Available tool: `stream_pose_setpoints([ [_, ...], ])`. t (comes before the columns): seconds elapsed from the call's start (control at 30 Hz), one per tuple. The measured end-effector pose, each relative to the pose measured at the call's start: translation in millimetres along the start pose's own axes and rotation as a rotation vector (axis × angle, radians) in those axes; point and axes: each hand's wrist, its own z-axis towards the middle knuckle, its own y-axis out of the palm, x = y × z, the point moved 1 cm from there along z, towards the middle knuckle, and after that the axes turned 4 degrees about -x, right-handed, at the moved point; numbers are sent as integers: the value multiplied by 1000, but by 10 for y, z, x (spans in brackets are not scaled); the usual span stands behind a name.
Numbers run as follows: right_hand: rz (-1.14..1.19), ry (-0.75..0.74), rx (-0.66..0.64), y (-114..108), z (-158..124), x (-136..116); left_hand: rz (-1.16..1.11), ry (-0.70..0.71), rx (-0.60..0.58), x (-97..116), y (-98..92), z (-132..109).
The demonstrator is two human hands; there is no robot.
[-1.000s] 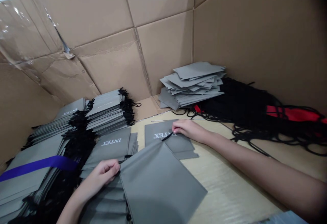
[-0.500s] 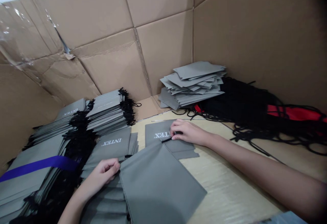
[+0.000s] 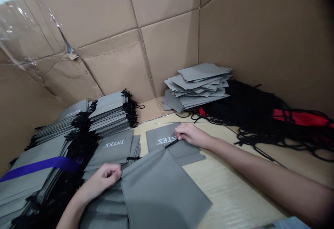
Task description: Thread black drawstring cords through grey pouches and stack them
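My left hand (image 3: pixel 105 176) rests with curled fingers at the left edge of a large grey fabric bag (image 3: pixel 163 190), which lies across a stack of similar bags. My right hand (image 3: pixel 192 135) is further back, on a flat grey bag printed "INTEX" (image 3: pixel 156 142). Its fingertips pinch a black drawstring (image 3: pixel 171 143) lying across that bag. The large bag covers the bag's near edge. Beside it stands a short stack of grey INTEX bags (image 3: pixel 114 149).
Taller stacks of grey bags with black cords (image 3: pixel 109 109) fill the left, one crossed by a purple strap (image 3: pixel 41 165). Loose grey pieces (image 3: pixel 197 86), tangled black cords (image 3: pixel 242 107) and red fabric (image 3: pixel 300 117) lie at the back right, against cardboard walls (image 3: pixel 167 48).
The black drawstring now lies lower across the bag under my right hand. My left hand has barely moved, and the whole view has shifted slightly.
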Motion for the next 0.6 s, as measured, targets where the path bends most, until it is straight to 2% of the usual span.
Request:
stream_pose_setpoints([
  [0.37,44,-42,-172,-178,-37,-57,-40,-31,6,-38,-2,31],
  [0.6,19,12,-108,-145,-40,-127,-69,-28,1,-45,-7,15],
])
